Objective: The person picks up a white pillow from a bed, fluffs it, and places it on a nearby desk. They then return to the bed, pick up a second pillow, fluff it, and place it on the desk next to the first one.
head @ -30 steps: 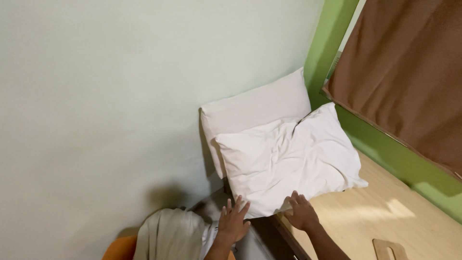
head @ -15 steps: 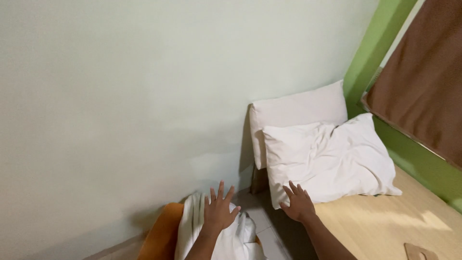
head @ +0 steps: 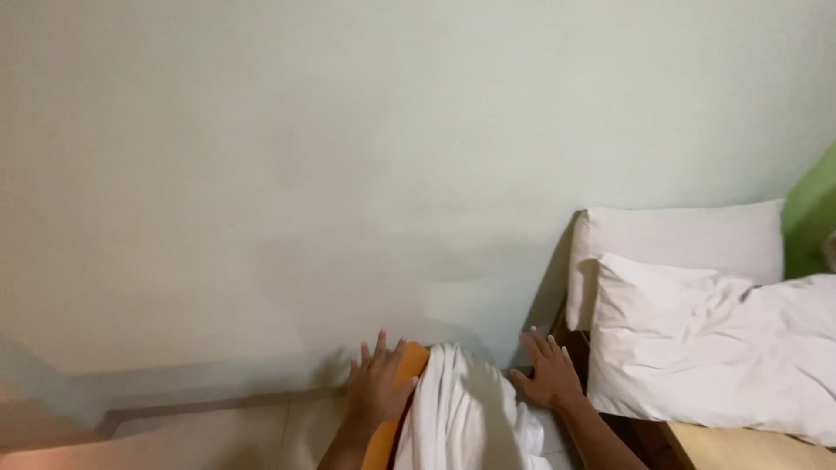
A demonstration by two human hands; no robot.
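Nearest, at the bottom middle of the view, a white sheet (head: 466, 418) lies bunched in soft vertical folds, draped over an orange pad (head: 396, 409) whose rounded upper edge and left side show beside it. The sheet sits between the two hands and runs out of view at the bottom edge.

The left hand (head: 376, 383) lies flat on the orange pad just left of the sheet, fingers (head: 380, 344) spread wide and pointing up toward the wall; it grips nothing, only presses palm-down. The right hand (head: 547, 376) rests just right of the sheet, also open with fingers (head: 537, 341) fanned out, palm down on a dark surface; it closes on nothing.

To the right, near the right hand, a crumpled white pillow (head: 723, 348) lies on the bed, its lower left corner close to the wrist. A strip of bare wooden bed base (head: 740, 448) shows below it. Behind it a second, smoother pillow (head: 679, 239) stands against the wall.

Farthest, a plain pale green wall (head: 348, 174) fills most of the view, with a brighter green strip (head: 814, 204) at the right edge.
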